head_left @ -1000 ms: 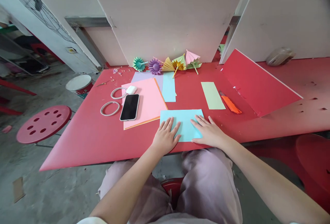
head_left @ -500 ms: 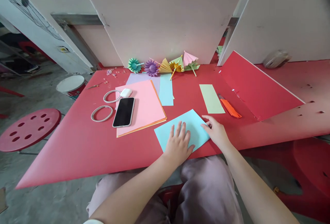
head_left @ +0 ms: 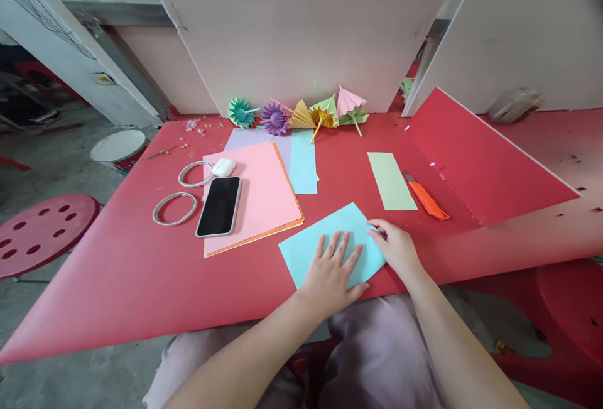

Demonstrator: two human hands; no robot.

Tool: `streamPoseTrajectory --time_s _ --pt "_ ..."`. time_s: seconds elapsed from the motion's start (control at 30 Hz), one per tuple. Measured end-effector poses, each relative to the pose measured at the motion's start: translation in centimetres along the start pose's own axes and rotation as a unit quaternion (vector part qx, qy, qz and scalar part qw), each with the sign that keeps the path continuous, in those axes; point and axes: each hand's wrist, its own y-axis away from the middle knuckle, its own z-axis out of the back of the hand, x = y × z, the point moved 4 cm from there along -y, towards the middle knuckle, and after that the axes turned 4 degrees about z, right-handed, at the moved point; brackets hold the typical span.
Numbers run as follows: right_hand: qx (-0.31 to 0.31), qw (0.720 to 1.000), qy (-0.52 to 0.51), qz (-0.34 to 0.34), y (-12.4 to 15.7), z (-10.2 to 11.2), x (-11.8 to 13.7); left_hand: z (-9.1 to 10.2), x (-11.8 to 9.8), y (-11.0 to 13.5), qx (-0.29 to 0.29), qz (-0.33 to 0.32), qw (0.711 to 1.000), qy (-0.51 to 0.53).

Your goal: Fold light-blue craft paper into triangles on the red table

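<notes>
A sheet of light-blue paper (head_left: 343,220), which looks folded, lies at a slant near the table's front edge. My left hand (head_left: 332,271) rests flat on it, fingers spread and holding nothing. At the paper's right edge, my right hand (head_left: 396,245) has curled fingers, with thumb and forefinger pinching the edge; its other fingers are partly hidden. Just beyond my right hand lie a pale green paper strip (head_left: 392,181) and an orange utility knife (head_left: 428,200).
Pink paper (head_left: 264,189) lies to the left with a phone (head_left: 219,207) and a white earbud case (head_left: 224,167) on it. Two tape rolls (head_left: 174,209) sit beside it. Folded paper umbrellas (head_left: 351,104) line the wall. A red board (head_left: 490,158) leans at the right.
My left hand has slid slightly right and toward me on the blue paper, its fingers spreading wider. My right hand stays at the right edge. The camera view has shifted a little.
</notes>
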Motion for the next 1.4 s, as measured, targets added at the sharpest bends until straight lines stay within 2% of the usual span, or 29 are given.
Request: streamPoseTrajectory --time_s 0.73,1.03,1.4 --pt "-0.012 0.998 0.003 -0.060 0.19 0.19 0.18 -0.30 -0.02 -0.01 0.008 0.011 1.000 0.001" --pt "-0.022 0.999 0.010 -0.030 0.09 0.06 0.34 -0.40 0.08 -0.06 0.001 0.012 1.000 -0.009" --pt "-0.025 0.999 0.010 -0.028 0.29 0.12 0.39 -0.17 0.24 0.00 -0.002 0.000 1.000 -0.027"
